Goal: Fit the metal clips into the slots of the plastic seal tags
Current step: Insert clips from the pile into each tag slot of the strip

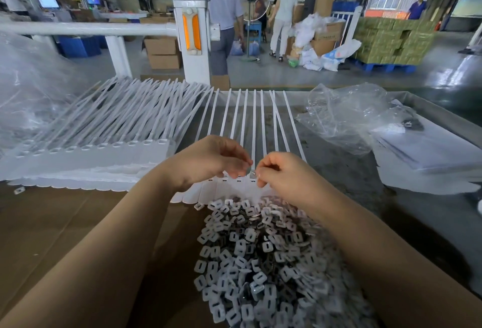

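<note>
A strip of joined white plastic seal tags lies in front of me, its long tails pointing away. My right hand pinches a small metal clip right above a slot at the strip's top edge. My left hand hovers over the strip with fingers curled, its fingertips close to the clip; I cannot see whether it holds anything. A heap of metal clips lies between my forearms.
A stack of white seal tag strips lies to the left on brown cardboard. Crumpled clear plastic bags and flat bags sit to the right. A white railing post stands beyond the table; people walk behind.
</note>
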The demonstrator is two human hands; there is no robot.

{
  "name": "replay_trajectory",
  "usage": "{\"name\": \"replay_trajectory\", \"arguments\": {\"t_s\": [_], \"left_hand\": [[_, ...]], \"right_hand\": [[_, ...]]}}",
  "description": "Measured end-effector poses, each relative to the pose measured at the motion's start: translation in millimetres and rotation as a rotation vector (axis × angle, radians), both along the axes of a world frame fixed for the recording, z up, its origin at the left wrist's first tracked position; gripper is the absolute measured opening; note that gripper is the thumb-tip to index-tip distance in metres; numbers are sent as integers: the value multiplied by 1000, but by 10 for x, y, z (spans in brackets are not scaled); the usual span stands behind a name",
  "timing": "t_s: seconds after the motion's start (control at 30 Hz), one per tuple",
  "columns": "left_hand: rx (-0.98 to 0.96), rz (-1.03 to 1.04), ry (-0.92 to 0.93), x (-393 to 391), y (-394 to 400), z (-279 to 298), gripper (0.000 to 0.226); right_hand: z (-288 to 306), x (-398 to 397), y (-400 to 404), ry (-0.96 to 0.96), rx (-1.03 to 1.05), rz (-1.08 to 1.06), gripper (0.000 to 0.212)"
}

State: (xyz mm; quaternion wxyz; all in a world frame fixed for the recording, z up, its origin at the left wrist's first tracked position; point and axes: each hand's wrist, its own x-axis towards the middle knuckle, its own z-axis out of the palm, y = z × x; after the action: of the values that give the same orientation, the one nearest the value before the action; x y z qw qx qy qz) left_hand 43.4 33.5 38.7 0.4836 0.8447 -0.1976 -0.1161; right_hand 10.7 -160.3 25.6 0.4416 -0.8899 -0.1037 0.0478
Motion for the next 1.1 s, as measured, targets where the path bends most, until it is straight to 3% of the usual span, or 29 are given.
{"name": "replay_trajectory", "arguments": {"t_s": [0.17, 0.57, 0.77, 1.1], "left_hand": [[36, 7, 22, 1, -30, -2, 6], [63, 64, 1, -34, -139, -9, 7], [46, 328, 14, -19, -247, -129, 11], [254, 410, -65, -36, -373, -241, 10]], "right_hand": [[28, -1, 12, 37, 67, -60, 13], [20, 13, 13, -47, -27, -61, 13], [-13, 24, -16, -117, -377, -54, 12], [-54, 32, -20, -131, -427, -26, 5]]}}
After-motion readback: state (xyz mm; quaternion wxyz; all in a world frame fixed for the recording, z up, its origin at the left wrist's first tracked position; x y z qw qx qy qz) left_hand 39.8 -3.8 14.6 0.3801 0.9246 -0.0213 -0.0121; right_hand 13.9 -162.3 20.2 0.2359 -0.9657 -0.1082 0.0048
